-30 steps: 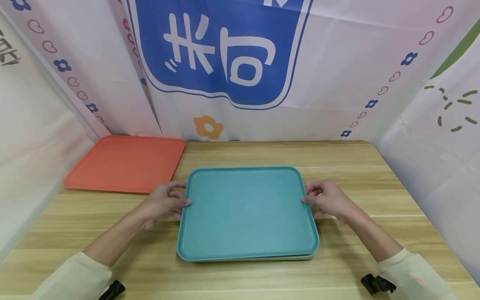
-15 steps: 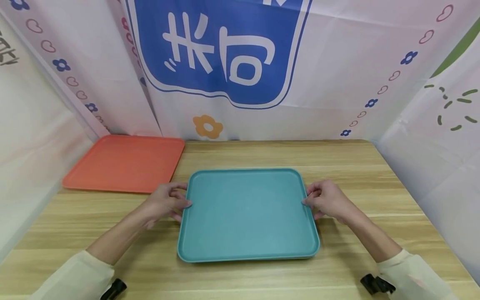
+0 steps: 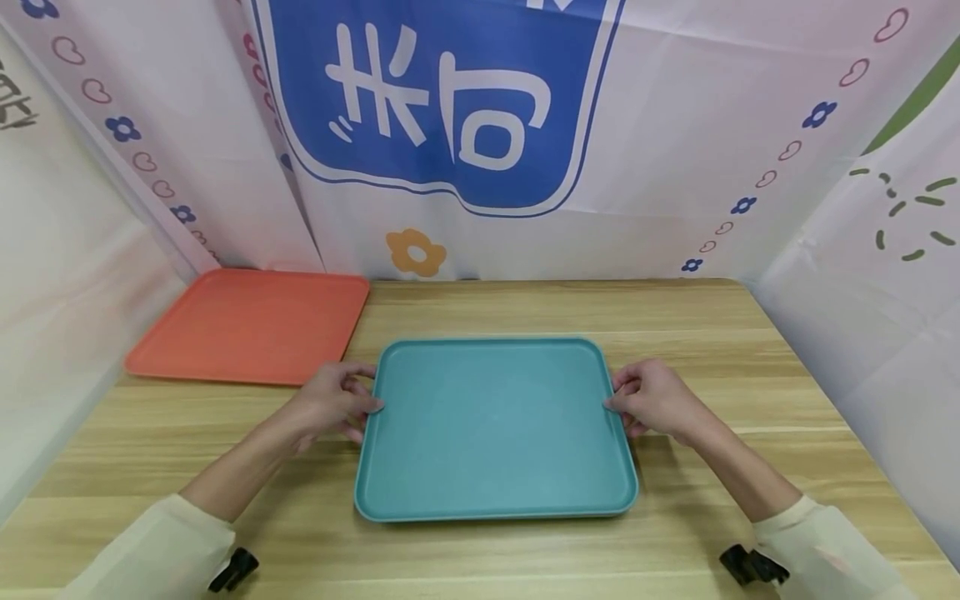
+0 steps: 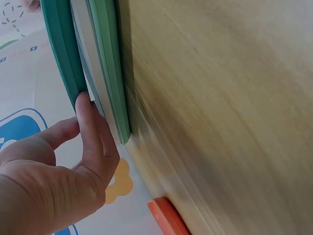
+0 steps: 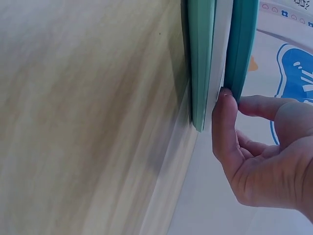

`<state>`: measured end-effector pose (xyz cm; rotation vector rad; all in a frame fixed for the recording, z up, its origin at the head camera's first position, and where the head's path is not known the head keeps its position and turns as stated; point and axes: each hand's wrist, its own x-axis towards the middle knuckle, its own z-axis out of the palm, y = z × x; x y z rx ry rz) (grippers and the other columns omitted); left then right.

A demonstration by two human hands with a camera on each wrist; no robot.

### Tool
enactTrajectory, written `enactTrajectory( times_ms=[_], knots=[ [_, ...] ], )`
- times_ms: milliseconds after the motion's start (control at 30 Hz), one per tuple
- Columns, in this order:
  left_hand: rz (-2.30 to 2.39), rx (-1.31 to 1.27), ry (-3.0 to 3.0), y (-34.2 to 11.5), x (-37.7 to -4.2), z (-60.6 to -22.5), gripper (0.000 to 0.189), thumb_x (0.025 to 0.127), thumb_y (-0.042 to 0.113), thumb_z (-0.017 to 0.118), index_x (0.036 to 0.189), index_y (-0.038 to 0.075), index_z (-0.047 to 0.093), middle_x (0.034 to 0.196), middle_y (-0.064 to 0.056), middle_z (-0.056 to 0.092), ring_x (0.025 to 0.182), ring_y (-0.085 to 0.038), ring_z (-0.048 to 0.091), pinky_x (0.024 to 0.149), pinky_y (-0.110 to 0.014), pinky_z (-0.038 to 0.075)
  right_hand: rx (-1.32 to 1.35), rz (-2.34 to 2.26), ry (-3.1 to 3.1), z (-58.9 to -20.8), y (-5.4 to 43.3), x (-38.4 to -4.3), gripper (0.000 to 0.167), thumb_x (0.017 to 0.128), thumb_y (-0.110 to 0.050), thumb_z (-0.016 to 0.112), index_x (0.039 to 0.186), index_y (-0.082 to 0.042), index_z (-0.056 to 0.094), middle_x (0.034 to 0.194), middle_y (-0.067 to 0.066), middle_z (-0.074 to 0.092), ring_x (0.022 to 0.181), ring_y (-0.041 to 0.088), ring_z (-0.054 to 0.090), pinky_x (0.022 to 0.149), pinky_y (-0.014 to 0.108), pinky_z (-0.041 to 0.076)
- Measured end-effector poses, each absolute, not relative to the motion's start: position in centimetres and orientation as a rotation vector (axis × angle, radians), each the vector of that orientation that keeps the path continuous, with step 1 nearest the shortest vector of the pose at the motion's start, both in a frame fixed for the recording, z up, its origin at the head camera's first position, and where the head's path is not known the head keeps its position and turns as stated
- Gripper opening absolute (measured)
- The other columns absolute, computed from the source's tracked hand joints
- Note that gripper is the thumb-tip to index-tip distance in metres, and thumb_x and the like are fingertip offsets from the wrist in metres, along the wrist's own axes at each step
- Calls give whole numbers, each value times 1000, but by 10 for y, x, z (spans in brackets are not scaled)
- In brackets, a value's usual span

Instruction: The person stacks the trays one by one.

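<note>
A teal tray (image 3: 495, 425) lies level in the middle of the table, uppermost in a stack. My left hand (image 3: 333, 404) pinches its left rim, thumb on top and fingers beneath. On the opposite rim my right hand (image 3: 652, 400) pinches it the same way. Under it, the left wrist view shows a whitish tray edge (image 4: 90, 54) and light green edges (image 4: 108, 63) lowest, against the table. A narrow gap shows between teal and whitish edges near the left fingertips. In the right wrist view the light green edge (image 5: 200, 63) also sits lowest. From above, the teal tray hides the lower ones.
An orange-red tray (image 3: 255, 329) lies at the back left of the wood-grain table (image 3: 660, 312), close behind the left hand. A printed white curtain (image 3: 637, 167) hangs along the back and both sides.
The teal tray has shifted slightly toward the person, and the lower edges that showed at its front right are now covered. Both hands keep their hold on its rims.
</note>
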<state>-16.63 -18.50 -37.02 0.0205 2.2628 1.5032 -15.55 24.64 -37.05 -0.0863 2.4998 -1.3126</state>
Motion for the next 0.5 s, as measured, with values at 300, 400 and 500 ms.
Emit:
enactTrajectory(
  times_ms=[300, 400, 500],
  knots=[
    [1477, 45, 2277, -184, -168, -370, 60, 95, -6, 66, 147, -15, 39, 86, -13, 58, 63, -17, 62, 56, -34, 62, -108, -1301, 2507, -371, 246, -158, 17, 92, 2, 70, 103, 11, 60, 74, 8, 65, 60, 17, 62, 53, 30, 58],
    [1473, 48, 2277, -184, -168, -370, 60, 95, -6, 66, 147, -16, 39, 86, -13, 59, 63, -17, 62, 57, -34, 62, -115, -1298, 2508, -371, 246, -158, 17, 92, 3, 70, 103, 10, 59, 73, 8, 65, 59, 17, 62, 53, 30, 58],
    [1470, 54, 2281, -184, -168, -370, 60, 95, -7, 66, 147, -16, 38, 85, -13, 59, 63, -18, 62, 56, -34, 62, -114, -1290, 2510, -371, 246, -158, 17, 92, 3, 70, 102, 10, 59, 74, 9, 65, 60, 17, 61, 53, 31, 58]
  ],
)
